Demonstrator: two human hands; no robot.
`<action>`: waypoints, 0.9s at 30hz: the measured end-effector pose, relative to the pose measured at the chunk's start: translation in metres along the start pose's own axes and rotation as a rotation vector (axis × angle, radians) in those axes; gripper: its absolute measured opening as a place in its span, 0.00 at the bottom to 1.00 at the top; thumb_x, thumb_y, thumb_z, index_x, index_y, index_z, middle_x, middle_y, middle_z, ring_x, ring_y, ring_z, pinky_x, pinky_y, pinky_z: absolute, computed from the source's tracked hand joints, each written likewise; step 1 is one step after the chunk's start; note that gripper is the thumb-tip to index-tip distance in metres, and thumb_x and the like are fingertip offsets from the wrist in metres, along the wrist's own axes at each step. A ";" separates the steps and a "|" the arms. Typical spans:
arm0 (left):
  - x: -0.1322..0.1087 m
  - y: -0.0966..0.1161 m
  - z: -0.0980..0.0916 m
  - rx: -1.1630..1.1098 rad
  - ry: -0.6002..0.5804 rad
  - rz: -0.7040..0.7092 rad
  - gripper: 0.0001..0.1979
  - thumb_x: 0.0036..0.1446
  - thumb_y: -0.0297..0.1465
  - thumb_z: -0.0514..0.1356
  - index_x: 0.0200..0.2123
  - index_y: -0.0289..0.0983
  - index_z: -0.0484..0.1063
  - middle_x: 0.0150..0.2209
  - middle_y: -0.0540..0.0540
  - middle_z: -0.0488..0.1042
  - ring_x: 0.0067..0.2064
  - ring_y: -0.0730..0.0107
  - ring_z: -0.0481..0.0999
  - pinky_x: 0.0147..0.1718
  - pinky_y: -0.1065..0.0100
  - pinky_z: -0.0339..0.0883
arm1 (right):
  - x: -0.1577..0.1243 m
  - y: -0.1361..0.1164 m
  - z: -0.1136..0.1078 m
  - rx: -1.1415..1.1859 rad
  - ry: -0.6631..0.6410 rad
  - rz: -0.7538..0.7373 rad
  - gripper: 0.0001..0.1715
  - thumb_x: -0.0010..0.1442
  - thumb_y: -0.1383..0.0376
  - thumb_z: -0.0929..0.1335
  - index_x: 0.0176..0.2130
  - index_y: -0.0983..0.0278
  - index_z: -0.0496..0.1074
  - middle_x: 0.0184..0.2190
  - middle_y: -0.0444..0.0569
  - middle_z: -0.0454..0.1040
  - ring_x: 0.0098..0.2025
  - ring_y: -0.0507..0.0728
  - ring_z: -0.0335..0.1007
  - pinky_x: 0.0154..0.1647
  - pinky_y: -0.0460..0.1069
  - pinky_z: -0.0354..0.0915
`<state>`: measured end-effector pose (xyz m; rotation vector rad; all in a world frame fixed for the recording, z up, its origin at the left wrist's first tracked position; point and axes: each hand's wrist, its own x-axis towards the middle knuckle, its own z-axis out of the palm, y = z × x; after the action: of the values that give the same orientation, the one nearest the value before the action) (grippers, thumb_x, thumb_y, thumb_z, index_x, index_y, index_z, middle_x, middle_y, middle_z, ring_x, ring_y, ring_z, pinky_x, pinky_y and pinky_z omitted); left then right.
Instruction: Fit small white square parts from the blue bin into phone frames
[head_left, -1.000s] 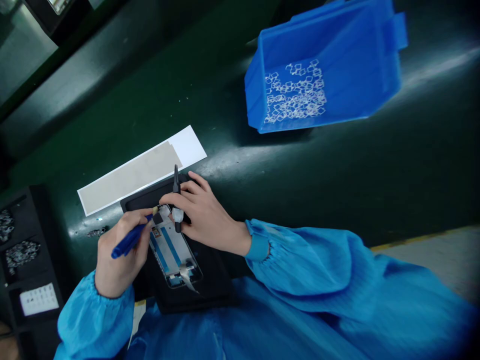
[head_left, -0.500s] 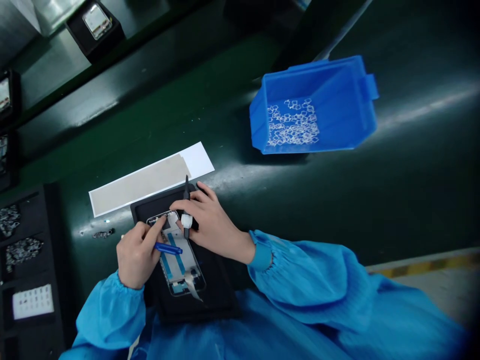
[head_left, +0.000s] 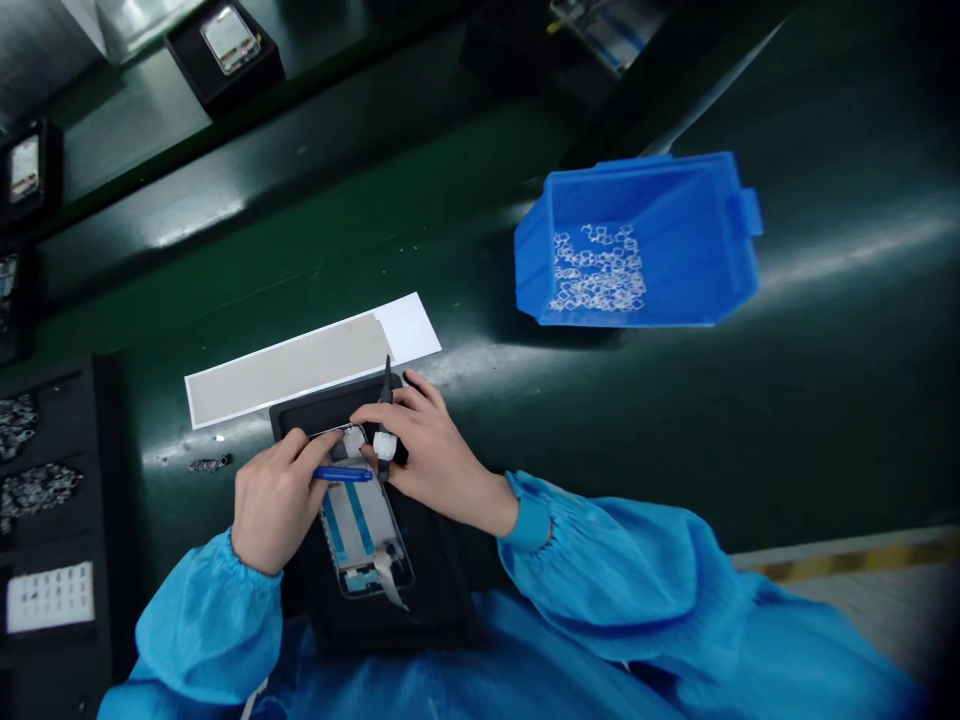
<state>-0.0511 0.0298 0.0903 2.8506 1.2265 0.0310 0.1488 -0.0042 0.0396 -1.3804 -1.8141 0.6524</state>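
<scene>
A phone frame [head_left: 367, 525] with blue strips and a loose ribbon cable lies in a black holder [head_left: 442, 590]. At its upper end, my left hand [head_left: 274, 495] has its fingertips on the frame's corner. A slim blue pen-like tool [head_left: 343, 474] is tucked in that hand, pointing right across the frame. My right hand [head_left: 439, 455] holds black tweezers [head_left: 387, 385], wrapped in white partway along, tips pointing away from me. The right thumb and index finger meet the frame's upper right edge. Whatever is between the fingertips there is too small to make out.
A blue bin [head_left: 694, 250] of small white square frames lies at the right. Beyond the holder is a white sheet with a beige strip [head_left: 292, 370]. A black parts tray [head_left: 105, 520] stands at the left. Phone parts in black holders [head_left: 225, 85] sit at the back.
My left fingers have shifted a little toward the top of the phone frame, and the blue tool has turned closer to level. Both hands keep their tools. The whole view has shifted slightly.
</scene>
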 end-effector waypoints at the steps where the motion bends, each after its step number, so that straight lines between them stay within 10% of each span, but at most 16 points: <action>1: -0.003 -0.001 0.002 -0.020 0.013 -0.002 0.15 0.66 0.26 0.52 0.52 0.41 0.72 0.32 0.50 0.70 0.27 0.70 0.70 0.24 0.69 0.59 | 0.000 0.000 -0.001 0.003 -0.003 -0.002 0.19 0.57 0.74 0.67 0.47 0.60 0.68 0.38 0.46 0.76 0.43 0.61 0.68 0.67 0.68 0.49; 12: -0.023 -0.005 0.022 -0.086 0.226 -0.007 0.14 0.64 0.24 0.53 0.48 0.38 0.74 0.31 0.50 0.72 0.26 0.72 0.71 0.24 0.69 0.62 | 0.002 0.001 0.002 -0.022 0.129 -0.174 0.16 0.66 0.74 0.62 0.47 0.60 0.72 0.37 0.48 0.76 0.40 0.60 0.70 0.63 0.67 0.58; 27: -0.024 -0.006 0.032 -0.185 0.302 -0.028 0.12 0.61 0.22 0.53 0.42 0.38 0.76 0.29 0.50 0.72 0.25 0.74 0.71 0.24 0.71 0.64 | 0.004 -0.008 0.004 -0.121 -0.051 -0.273 0.24 0.61 0.78 0.60 0.52 0.61 0.72 0.40 0.51 0.78 0.43 0.61 0.72 0.60 0.65 0.63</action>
<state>-0.0713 0.0157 0.0580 2.7358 1.2344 0.5613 0.1403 -0.0021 0.0448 -1.1710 -2.0640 0.4439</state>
